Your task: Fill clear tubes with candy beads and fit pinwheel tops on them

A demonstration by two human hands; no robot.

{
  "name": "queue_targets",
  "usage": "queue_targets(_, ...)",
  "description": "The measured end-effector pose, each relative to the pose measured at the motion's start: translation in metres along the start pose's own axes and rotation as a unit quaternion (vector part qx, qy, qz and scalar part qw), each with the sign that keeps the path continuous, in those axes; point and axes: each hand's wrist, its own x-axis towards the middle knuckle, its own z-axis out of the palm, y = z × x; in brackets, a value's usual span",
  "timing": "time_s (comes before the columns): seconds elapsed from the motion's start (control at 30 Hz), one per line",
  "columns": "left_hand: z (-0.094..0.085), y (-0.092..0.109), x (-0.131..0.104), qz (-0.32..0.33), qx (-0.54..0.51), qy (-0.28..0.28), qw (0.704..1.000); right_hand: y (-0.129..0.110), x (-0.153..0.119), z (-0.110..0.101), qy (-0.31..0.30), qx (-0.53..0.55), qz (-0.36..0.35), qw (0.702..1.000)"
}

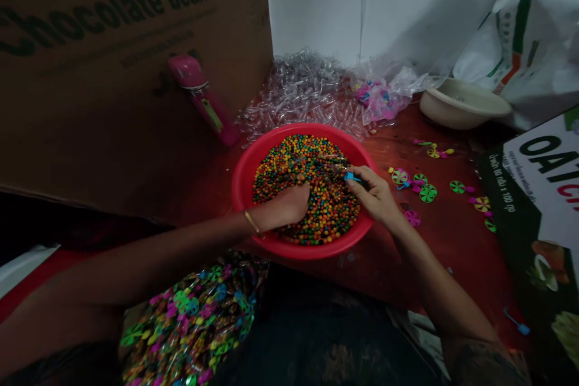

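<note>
A red plastic basin [242, 193] is filled with small multicoloured candy beans [312, 232]. Over the beans, my left hand [292, 202] is closed with its fingers curled down; what they hold, if anything, is hidden. A bracelet circles that wrist. At the basin's right rim, my right hand [371, 190] pinches a small blue plastic cap [351, 177] between thumb and fingers. Clear shiny plastic shows over the beans just left of this cap, too dim to tell whether it is joined to it.
Behind the basin lies a heap of clear plastic tubes [312, 84]. Colourful pinwheel caps [427, 193] are scattered at right, near a cream bowl [461, 105] and a printed carton [534, 193]. At left stand a big cardboard box [126, 102] and pink flashlight [208, 102]. Filled tubes [190, 325] lie in front.
</note>
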Motion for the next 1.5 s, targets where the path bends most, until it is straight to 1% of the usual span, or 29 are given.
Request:
queue_targets(0.07, -0.001, 0.003, 0.019, -0.026, -0.032, 0.025, 0.999, 0.002, 0.0, -0.001, 0.007, 0.015, 0.023, 1.0)
queue_targets(0.13, -0.004, 0.004, 0.029, -0.052, -0.072, 0.039, 0.995, 0.004, -0.001, -0.003, 0.021, 0.022, 0.043, 0.999)
queue_targets(0.17, -0.005, 0.005, 0.03, -0.058, -0.12, 0.04, 0.99, 0.004, -0.002, -0.003, 0.029, 0.023, 0.048, 0.998)
queue_targets(0.2, -0.007, 0.005, 0.029, -0.058, -0.189, 0.037, 0.98, 0.005, -0.002, -0.004, 0.034, 0.024, 0.047, 0.998)
queue_targets(0.23, -0.007, 0.005, 0.026, -0.053, -0.273, 0.035, 0.96, 0.005, -0.003, -0.004, 0.037, 0.024, 0.042, 0.998)
queue_targets(0.3, -0.008, 0.005, 0.016, -0.033, -0.44, 0.037, 0.897, 0.004, -0.002, -0.003, 0.038, 0.023, 0.021, 0.999)
queue_targets(0.33, -0.008, 0.005, 0.01, -0.02, -0.502, 0.036, 0.864, 0.003, -0.002, -0.003, 0.035, 0.022, 0.01, 0.999)
queue_targets(0.37, -0.009, 0.004, 0.005, -0.01, -0.541, 0.03, 0.841, 0.002, -0.001, -0.003, 0.029, 0.019, -0.002, 0.999)
queue_targets(0.47, -0.009, 0.004, -0.007, 0.025, -0.609, -0.016, 0.793, -0.001, 0.005, -0.001, 0.005, 0.0, -0.034, 0.999)
queue_targets(0.53, -0.009, 0.004, -0.011, 0.049, -0.629, -0.045, 0.775, -0.004, 0.01, -0.002, -0.004, -0.022, -0.055, 0.998)
queue_targets(0.57, -0.009, 0.005, -0.013, 0.059, -0.632, -0.054, 0.771, -0.005, 0.013, -0.002, -0.008, -0.037, -0.069, 0.997)
queue_targets(0.63, -0.008, 0.005, -0.014, 0.069, -0.621, -0.061, 0.779, -0.01, 0.019, -0.005, -0.023, -0.073, -0.106, 0.991)
queue_targets(0.67, -0.007, 0.005, -0.014, 0.071, -0.606, -0.061, 0.79, -0.012, 0.022, -0.007, -0.036, -0.095, -0.126, 0.987)
queue_targets(0.73, -0.006, 0.005, -0.013, 0.079, -0.561, -0.056, 0.822, -0.018, 0.026, -0.012, -0.066, -0.141, -0.164, 0.974)
queue_targets(0.8, -0.005, 0.004, -0.011, 0.096, -0.512, -0.017, 0.853, -0.023, 0.029, -0.018, -0.095, -0.19, -0.193, 0.958)
queue_targets(0.83, -0.005, 0.003, -0.01, 0.108, -0.495, 0.012, 0.862, -0.026, 0.03, -0.02, -0.109, -0.214, -0.205, 0.949)
queue_targets(0.87, -0.006, 0.003, -0.01, 0.119, -0.488, 0.034, 0.864, -0.028, 0.031, -0.022, -0.121, -0.236, -0.214, 0.94)
queue_targets(0.9, -0.008, 0.003, -0.01, 0.124, -0.499, 0.041, 0.857, -0.03, 0.032, -0.024, -0.128, -0.256, -0.219, 0.933)
queue_targets(0.93, -0.01, 0.003, -0.01, 0.122, -0.528, 0.025, 0.84, -0.03, 0.033, -0.026, -0.128, -0.275, -0.219, 0.927)
queue_targets(1.03, -0.014, 0.005, -0.014, 0.081, -0.64, -0.097, 0.758, -0.03, 0.034, -0.027, -0.097, -0.312, -0.198, 0.924)
queue_targets(1.07, -0.014, 0.005, -0.016, 0.064, -0.66, -0.127, 0.737, -0.029, 0.034, -0.027, -0.088, -0.316, -0.19, 0.925)
queue_targets(1.1, -0.014, 0.006, -0.017, 0.051, -0.67, -0.141, 0.728, -0.028, 0.033, -0.026, -0.084, -0.314, -0.186, 0.927)
queue_targets(1.13, -0.013, 0.006, -0.018, 0.041, -0.672, -0.142, 0.725, -0.027, 0.033, -0.025, -0.084, -0.306, -0.185, 0.93)
queue_targets(1.23, -0.007, 0.005, -0.019, 0.034, -0.678, -0.122, 0.724, -0.026, 0.03, -0.021, -0.092, -0.252, -0.184, 0.946)
queue_targets(1.3, -0.004, 0.004, -0.019, 0.053, -0.668, -0.102, 0.735, -0.027, 0.029, -0.02, -0.107, -0.212, -0.184, 0.954)
queue_targets(1.37, -0.002, 0.004, -0.02, 0.074, -0.639, -0.081, 0.761, -0.03, 0.03, -0.02, -0.131, -0.195, -0.196, 0.952)
queue_targets(1.43, -0.002, 0.004, -0.022, 0.094, -0.595, -0.062, 0.796, -0.032, 0.031, -0.022, -0.157, -0.208, -0.221, 0.94)
queue_targets(1.5, -0.005, 0.005, -0.024, 0.11, -0.545, -0.044, 0.83, -0.034, 0.032, -0.024, -0.183, -0.243, -0.255, 0.918)
